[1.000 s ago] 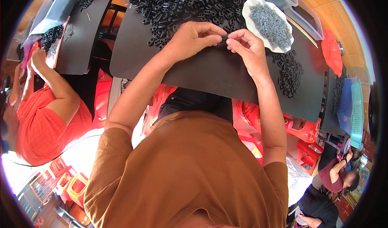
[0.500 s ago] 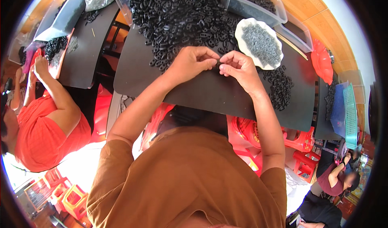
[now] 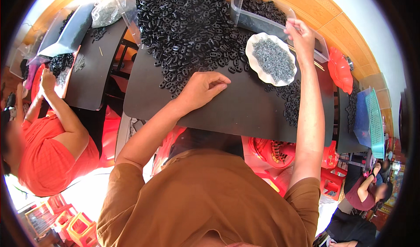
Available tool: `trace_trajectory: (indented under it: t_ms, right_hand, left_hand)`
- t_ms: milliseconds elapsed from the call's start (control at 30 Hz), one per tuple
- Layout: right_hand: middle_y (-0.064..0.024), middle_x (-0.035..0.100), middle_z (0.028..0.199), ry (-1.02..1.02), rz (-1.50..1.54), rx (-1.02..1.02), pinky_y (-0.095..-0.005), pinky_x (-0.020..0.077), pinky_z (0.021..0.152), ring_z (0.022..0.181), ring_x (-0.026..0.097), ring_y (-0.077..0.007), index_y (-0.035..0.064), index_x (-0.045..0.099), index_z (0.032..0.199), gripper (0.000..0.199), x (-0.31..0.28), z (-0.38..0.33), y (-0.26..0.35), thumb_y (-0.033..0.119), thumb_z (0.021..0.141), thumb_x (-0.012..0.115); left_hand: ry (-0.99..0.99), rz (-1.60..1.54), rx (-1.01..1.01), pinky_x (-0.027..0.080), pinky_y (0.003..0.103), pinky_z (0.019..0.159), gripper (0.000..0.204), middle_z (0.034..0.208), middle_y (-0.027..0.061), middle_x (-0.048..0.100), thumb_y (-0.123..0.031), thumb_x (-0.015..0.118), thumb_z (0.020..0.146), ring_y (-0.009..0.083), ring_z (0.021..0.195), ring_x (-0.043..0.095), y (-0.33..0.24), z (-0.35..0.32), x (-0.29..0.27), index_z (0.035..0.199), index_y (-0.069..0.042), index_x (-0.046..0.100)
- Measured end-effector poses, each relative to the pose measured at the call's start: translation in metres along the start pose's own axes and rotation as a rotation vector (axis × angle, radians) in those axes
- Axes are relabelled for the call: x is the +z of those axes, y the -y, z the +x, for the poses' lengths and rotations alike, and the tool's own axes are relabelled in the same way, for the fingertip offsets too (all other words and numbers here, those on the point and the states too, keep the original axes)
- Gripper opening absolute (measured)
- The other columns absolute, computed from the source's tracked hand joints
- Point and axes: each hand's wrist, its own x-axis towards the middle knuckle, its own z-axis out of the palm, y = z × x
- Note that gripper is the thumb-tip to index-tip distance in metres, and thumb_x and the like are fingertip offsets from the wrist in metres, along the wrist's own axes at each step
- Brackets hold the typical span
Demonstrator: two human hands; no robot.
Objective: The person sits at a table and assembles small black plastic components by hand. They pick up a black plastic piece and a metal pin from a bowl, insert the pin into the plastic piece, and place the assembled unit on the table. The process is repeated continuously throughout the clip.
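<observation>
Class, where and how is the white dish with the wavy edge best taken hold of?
Probably pinch the left rim of the white dish, from the left: the scalloped edge there is uncovered, while the right hand and wrist crowd its right side and the clear box stands beyond. Keep it level, as loose grey pieces fill its middle.

Your left hand (image 3: 203,88) is curled over the dark tabletop (image 3: 245,109), beside a heap of black two-holed pieces (image 3: 188,32); your right (image 3: 301,35) is raised near a clear bin (image 3: 262,21) and white scalloped dish (image 3: 250,55) of small grey parts (image 3: 274,59).
</observation>
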Motion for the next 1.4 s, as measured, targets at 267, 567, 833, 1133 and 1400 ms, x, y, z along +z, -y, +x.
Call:
trace_trajectory:
  t_ms: [267, 567, 833, 1133, 1400]
  right_hand:
    - [-0.0117, 0.073, 0.092, -0.073, -0.433, -0.179, -0.0314, 0.0542, 0.077, 0.086, 0.071, -0.0203, 0.0067, 0.071, 0.101, 0.018, -0.033, 0.038, -0.059, 0.009, 0.084, 0.066]
    - [-0.0135, 0.067, 0.114, 0.229, -1.011, -0.340, -0.0425, 0.0492, 0.095, 0.111, 0.061, -0.0323, 0.0174, 0.069, 0.112, 0.033, 0.027, 0.112, -0.052, 0.013, 0.080, 0.065]
    - [-0.0128, 0.067, 0.117, 0.527, -0.813, -0.161, -0.0429, 0.0492, 0.093, 0.114, 0.061, -0.0300, 0.0176, 0.070, 0.111, 0.032, 0.083, 0.120, -0.020, 0.014, 0.080, 0.069]
    - [-0.0093, 0.072, 0.095, 0.110, -0.249, -0.181, -0.0340, 0.0524, 0.083, 0.091, 0.068, -0.0235, 0.0069, 0.069, 0.109, 0.028, 0.053, 0.117, -0.010, 0.020, 0.084, 0.073]
    - [-0.0158, 0.062, 0.108, -0.139, 1.213, 0.370, -0.0305, 0.0521, 0.069, 0.092, 0.063, -0.0254, 0.0044, 0.059, 0.113, 0.027, 0.044, 0.067, 0.009, 0.018, 0.092, 0.067]
  left_hand:
    - [0.027, 0.214, 0.112, 0.053, 0.028, 0.064, 0.014, 0.086, 0.0094, 0.069, -0.007, 0.069, 0.087, 0.0159, 0.069, 0.065, -0.004, 0.000, 0.007, 0.100, -0.004, 0.071]
    - [0.035, 0.281, 0.240, 0.053, 0.033, 0.068, 0.013, 0.085, 0.0101, 0.069, -0.003, 0.070, 0.082, 0.0257, 0.077, 0.065, -0.010, 0.004, 0.005, 0.095, -0.004, 0.071]
    - [0.082, 0.291, 0.208, 0.053, 0.035, 0.072, 0.014, 0.089, 0.0087, 0.070, -0.001, 0.070, 0.081, 0.0269, 0.081, 0.065, -0.009, 0.003, 0.003, 0.095, -0.003, 0.071]
    - [0.114, 0.334, 0.187, 0.053, 0.034, 0.071, 0.018, 0.091, 0.0091, 0.070, 0.001, 0.070, 0.081, 0.0255, 0.081, 0.065, -0.018, 0.005, 0.002, 0.099, -0.003, 0.071]
    - [0.119, 0.339, 0.239, 0.050, 0.038, 0.097, 0.048, 0.132, 0.0156, 0.057, -0.001, 0.071, 0.083, 0.0309, 0.119, 0.058, -0.027, 0.010, 0.008, 0.129, -0.005, 0.058]
